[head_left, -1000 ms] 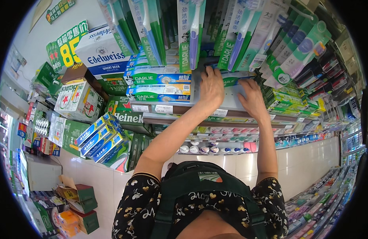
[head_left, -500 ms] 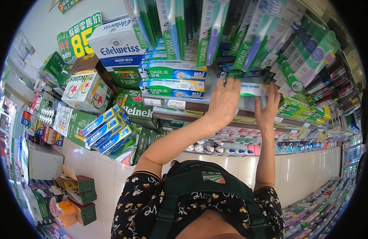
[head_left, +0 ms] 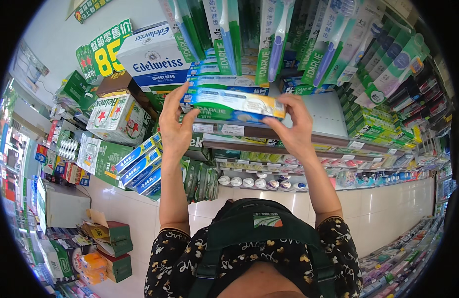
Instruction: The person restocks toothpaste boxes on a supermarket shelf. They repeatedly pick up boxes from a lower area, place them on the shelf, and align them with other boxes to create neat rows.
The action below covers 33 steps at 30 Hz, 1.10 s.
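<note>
Head view. L hand (head_left: 176,126): at L end of an oblong carton (head_left: 234,105); thumb and fingers part-open, spread to carton height, w/ the end gripped btwn them. R hand (head_left: 295,126): at R end of same carton; index finger on upper edge, thumb at lower edge, gap btwn them filled by the carton.

Carton position: approx. horiz., long side facing the person, R end slightly lower in view. Finish: white, green, blue, w/ yellow toward R end. It sits in front of a carton stack (head_left: 247,81) of like colours and hides part of it; contact w/ stack: cannot tell.

Surroundings. Grey shelf (head_left: 319,111) extends R of the stack, w/ white price tags (head_left: 233,129) along its front edge. Toothbrush pkgs (head_left: 275,44) hang above. Green/yellow cartons (head_left: 373,121) are stacked at R. White/blue case (head_left: 152,57) stands L of the stack; white case w/ red stars (head_left: 115,116) stands farther L. Blue/white cartons (head_left: 140,164) are grouped nr L forearm. White-topped containers (head_left: 247,183) stand in a row on a lower level. Person wears a dk green apron (head_left: 262,236) over a patterned blk top.
</note>
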Motion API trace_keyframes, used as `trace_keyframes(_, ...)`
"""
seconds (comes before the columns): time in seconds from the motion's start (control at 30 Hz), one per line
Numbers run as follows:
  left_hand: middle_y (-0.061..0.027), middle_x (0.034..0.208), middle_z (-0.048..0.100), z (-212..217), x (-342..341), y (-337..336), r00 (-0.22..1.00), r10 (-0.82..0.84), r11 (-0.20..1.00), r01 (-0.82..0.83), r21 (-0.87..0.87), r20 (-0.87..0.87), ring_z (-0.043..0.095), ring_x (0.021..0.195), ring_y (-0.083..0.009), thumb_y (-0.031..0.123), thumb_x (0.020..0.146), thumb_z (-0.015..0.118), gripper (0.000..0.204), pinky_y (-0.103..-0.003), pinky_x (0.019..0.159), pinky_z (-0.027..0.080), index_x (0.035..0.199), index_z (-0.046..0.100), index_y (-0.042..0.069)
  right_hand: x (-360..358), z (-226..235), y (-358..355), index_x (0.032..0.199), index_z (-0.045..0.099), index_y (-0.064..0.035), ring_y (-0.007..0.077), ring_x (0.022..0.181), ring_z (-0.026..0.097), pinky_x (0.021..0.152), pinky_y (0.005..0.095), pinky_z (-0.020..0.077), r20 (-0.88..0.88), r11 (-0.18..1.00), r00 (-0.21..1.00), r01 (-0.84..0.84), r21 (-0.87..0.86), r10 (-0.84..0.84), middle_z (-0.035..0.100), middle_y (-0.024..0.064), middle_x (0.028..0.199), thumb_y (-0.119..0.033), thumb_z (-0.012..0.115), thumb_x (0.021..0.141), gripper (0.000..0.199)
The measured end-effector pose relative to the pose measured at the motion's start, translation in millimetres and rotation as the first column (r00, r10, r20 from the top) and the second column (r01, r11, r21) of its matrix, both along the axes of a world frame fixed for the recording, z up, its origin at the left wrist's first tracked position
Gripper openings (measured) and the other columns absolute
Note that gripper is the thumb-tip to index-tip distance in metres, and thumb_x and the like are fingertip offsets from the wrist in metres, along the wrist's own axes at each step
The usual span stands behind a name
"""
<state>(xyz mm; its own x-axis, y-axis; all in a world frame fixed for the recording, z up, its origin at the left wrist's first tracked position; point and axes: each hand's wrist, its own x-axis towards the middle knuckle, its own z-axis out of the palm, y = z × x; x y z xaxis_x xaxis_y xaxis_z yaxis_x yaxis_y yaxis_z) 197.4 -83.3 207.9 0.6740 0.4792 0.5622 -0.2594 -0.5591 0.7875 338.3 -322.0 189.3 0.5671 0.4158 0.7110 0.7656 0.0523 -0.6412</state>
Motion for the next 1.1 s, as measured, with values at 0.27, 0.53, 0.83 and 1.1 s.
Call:
trace_keyframes(0.27,-0.0153,0.15,0.04,-48,23,8,0.95,0.297,0.929,-0.312,0.2,0.101,0.043,0.136,-0.0294,0.009,0.088,0.068,0.052,-0.038,0.107,0.038,0.137,0.052,0.005,2,-26,28,0.133,0.045,0.0043,0.038,0.119,0.048,0.096,0.0425,0.0451,0.103,0.977,0.979,0.188,-0.104,-0.177,0.043,0.0251,0.132,-0.012,0.074,0.085,0.059)
trace_keyframes(0.53,-0.0167,0.142,0.047,-45,34,4,1.0,-0.003,0.933,-0.007,-0.361,-0.028,0.045,0.128,-0.0198,0.023,0.103,0.049,0.056,-0.031,0.107,0.035,0.149,0.031,-0.004,-12,-18,30,0.148,0.018,0.0121,0.0368,0.125,0.05,0.106,0.0383,0.0391,-0.271,0.988,0.962,-0.081,-0.128,0.044,0.046,0.0307,0.138,-0.023,0.055,0.098,0.071)
trace_keyframes(0.83,-0.0199,0.132,0.052,-46,24,-59,0.86,0.087,0.825,-0.345,0.447,0.504,0.049,0.123,-0.0346,0.002,0.088,0.055,0.048,-0.046,0.104,0.038,0.135,0.046,0.001,102,0,-42,0.119,0.058,0.0026,0.0475,0.115,0.053,0.101,0.0478,0.0427,0.234,0.495,0.855,0.468,-0.732,-0.462,0.059,0.0312,0.119,-0.006,0.058,0.082,0.038)
trace_keyframes(1.1,-0.0194,0.124,0.056,-56,57,-148,0.919,-0.382,0.765,0.258,0.591,0.092,0.055,0.114,-0.0374,0.004,0.074,0.074,0.049,-0.046,0.096,0.046,0.121,0.059,0.001,160,9,-75,0.114,0.06,0.0014,0.0428,0.11,0.056,0.095,0.0472,0.0439,0.437,0.476,0.885,0.458,-0.75,-0.164,0.062,0.0235,0.114,-0.007,0.07,0.071,0.045)
